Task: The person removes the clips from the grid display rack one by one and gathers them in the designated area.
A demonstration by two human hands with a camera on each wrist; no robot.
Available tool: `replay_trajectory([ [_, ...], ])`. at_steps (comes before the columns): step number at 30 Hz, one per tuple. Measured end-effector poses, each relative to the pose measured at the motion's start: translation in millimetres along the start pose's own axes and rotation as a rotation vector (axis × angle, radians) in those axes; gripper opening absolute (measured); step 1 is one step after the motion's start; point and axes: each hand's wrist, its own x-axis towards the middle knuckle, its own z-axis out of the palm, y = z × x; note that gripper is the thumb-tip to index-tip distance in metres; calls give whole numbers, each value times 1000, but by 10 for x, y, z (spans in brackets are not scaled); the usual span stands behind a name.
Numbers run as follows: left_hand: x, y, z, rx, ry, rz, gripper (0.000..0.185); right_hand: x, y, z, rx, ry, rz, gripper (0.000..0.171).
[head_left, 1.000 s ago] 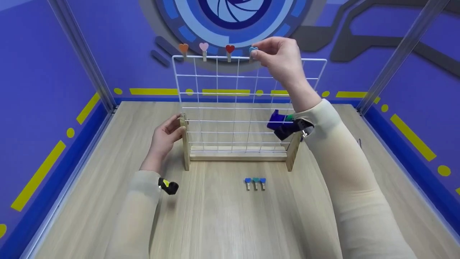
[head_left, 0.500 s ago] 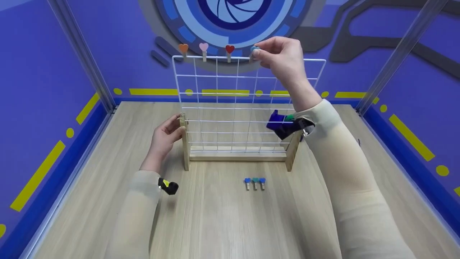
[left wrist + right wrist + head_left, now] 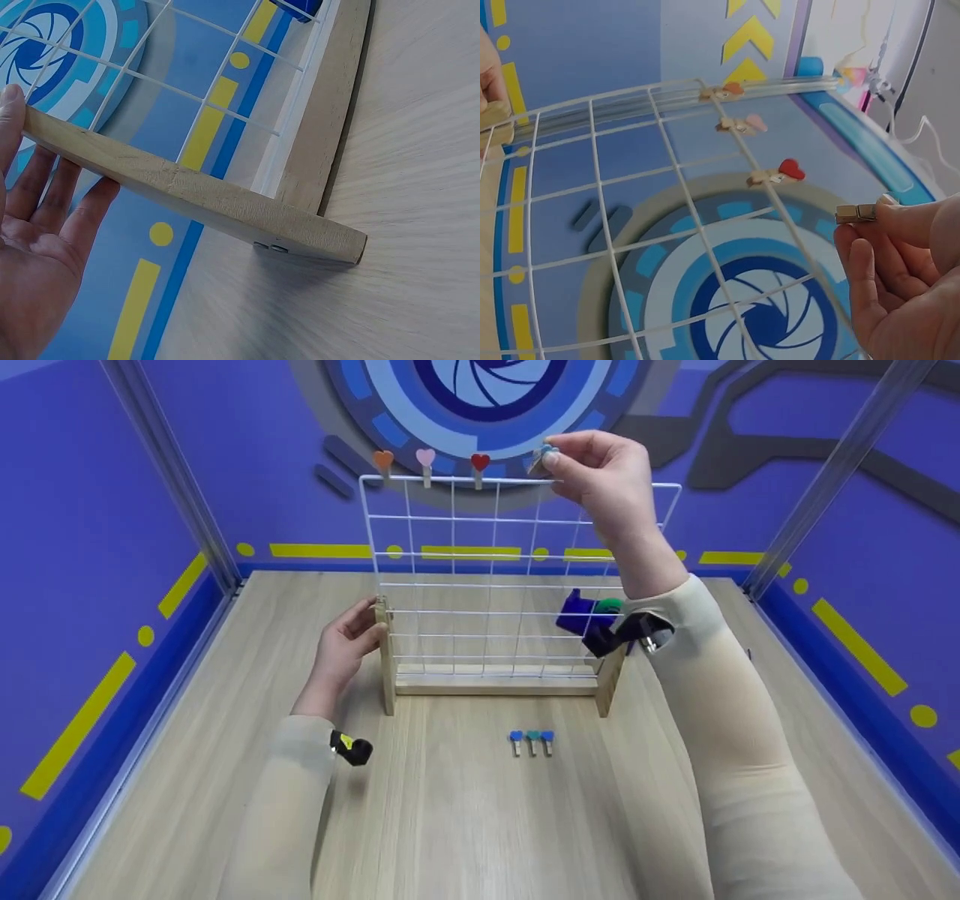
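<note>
One white wire grid rack (image 3: 491,585) fills the middle of the head view, on wooden uprights. The step in hand looks like clip work along its top rail (image 3: 517,480); placing or removing, I cannot tell. Either way, best to brace the frame against rocking, keep the pin square to the wire and squeeze its tail fully so it doesn't drag. At nine o'clock the left hand (image 3: 342,649) grips the left wooden upright (image 3: 387,667), thumb opposite fingers. Just past twelve, the right hand (image 3: 611,484) has thumb and fingertips closed in a pinch on the light-blue heart clothespin (image 3: 853,214), just above the rail and apart from it; whether its mouth is spread is too small to tell. Orange (image 3: 383,460), pink (image 3: 426,458) and red heart clothespins (image 3: 480,461) sit on the rail between ten and twelve; three loose heart clothespins (image 3: 533,738) lie at six.
</note>
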Motion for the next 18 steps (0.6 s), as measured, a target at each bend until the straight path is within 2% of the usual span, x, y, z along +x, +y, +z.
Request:
replay_trajectory([
  [4, 3, -3, 6, 12, 1, -1, 60, -146, -51, -26, 29, -30, -11, 15],
  [9, 5, -3, 12, 19, 6, 0, 59, -393, -35, -67, 9, -79, -9, 19],
  [14, 13, -9, 10, 21, 6, 2, 58, -616, 111, -144, -85, -129, -32, 28],
  [18, 17, -12, 11, 19, 11, 3, 58, -755, 281, -220, -144, -176, -50, 28],
])
